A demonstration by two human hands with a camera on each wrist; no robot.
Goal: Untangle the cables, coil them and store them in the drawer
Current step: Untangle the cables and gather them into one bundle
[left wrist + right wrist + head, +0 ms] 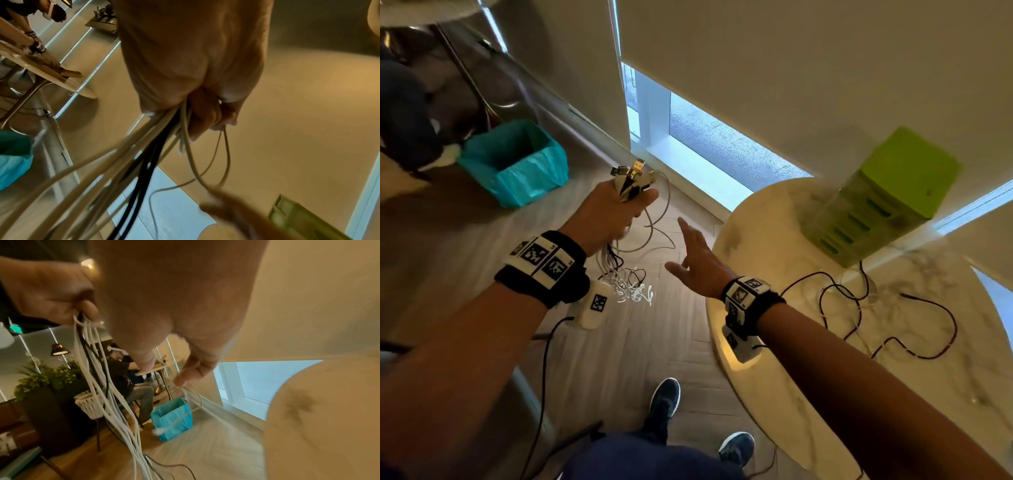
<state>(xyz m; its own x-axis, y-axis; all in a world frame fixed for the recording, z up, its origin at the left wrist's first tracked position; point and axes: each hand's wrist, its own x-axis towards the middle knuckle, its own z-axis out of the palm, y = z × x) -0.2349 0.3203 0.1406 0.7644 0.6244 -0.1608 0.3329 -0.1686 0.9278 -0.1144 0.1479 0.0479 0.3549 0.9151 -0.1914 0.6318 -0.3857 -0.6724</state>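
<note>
At far left in the head view we note a bin lined with a teal bag [515,161] standing on the wood floor [619,349]. Just right of it, the left hand [608,213] is raised over the floor and clenched around a bundle of cables [619,270], mostly white with at least one black strand. The connector ends [632,175], a USB plug among them, stick up above the fist; the loose lengths hang below the wrist in a tangle. The left wrist view confirms the fingers [202,116] curled round the strands, with one thin loop [213,162] drooping apart from the main bunch.

The right hand [697,260] is beside the bundle, fingers spread and straight, holding nothing. In the right wrist view a thin white strand passes just by a fingertip [183,378]; we cannot tell whether they touch.

Further right stands a round marble table [791,394]. A black cable [924,318] lies on it in loose curves, with a faint white one near it. At the table's far side stands a green drawer unit [887,195], its drawers closed.
</note>
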